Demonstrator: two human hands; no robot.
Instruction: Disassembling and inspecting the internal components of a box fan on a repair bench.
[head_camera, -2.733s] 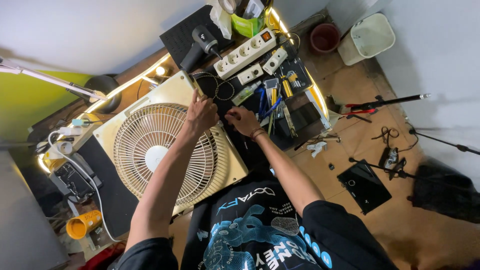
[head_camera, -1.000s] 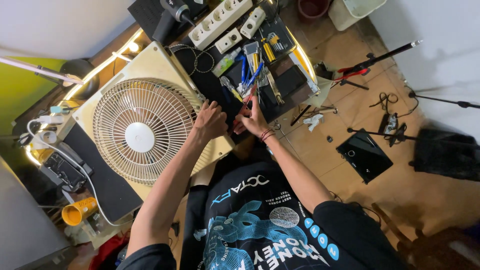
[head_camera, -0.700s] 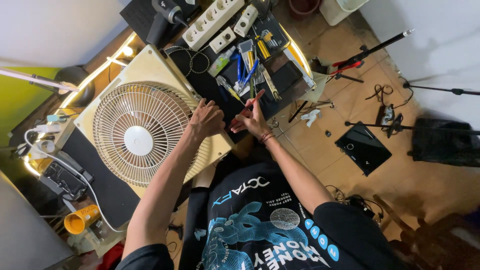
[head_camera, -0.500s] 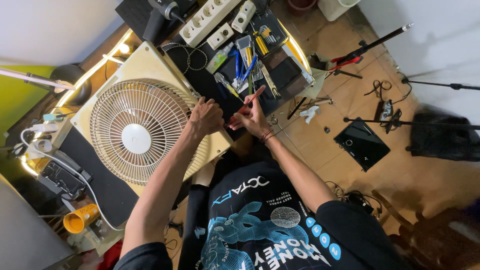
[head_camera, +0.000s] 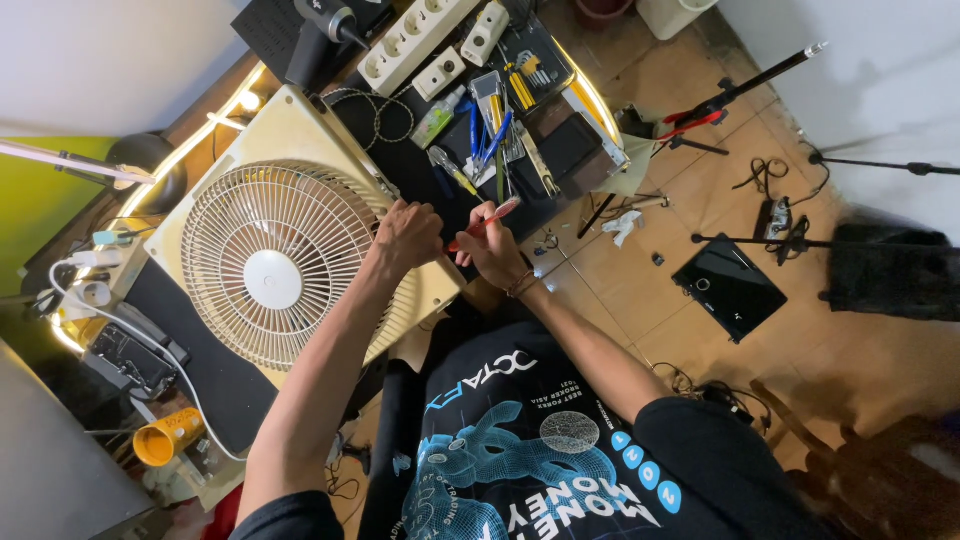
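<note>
A cream box fan (head_camera: 270, 270) with a round white grille lies flat on the black worktop (head_camera: 215, 370). My left hand (head_camera: 405, 235) rests closed on the fan's right edge, fingers curled over the frame. Beside it, my right hand (head_camera: 490, 245) grips a red-handled screwdriver (head_camera: 485, 222), its shaft pointing toward the fan's corner near my left hand. The two hands are almost touching.
Several hand tools (head_camera: 495, 125) lie on a dark mat behind the hands, next to white power strips (head_camera: 415, 40). A black hair dryer (head_camera: 320, 35) lies at the back. An orange cup (head_camera: 165, 445) sits front left. A black tablet (head_camera: 730, 290) and stands rest on the tiled floor.
My right hand came back from the tool mat with the red-handled screwdriver and brought it to the fan's corner. My left hand slid down along the fan's right edge.
</note>
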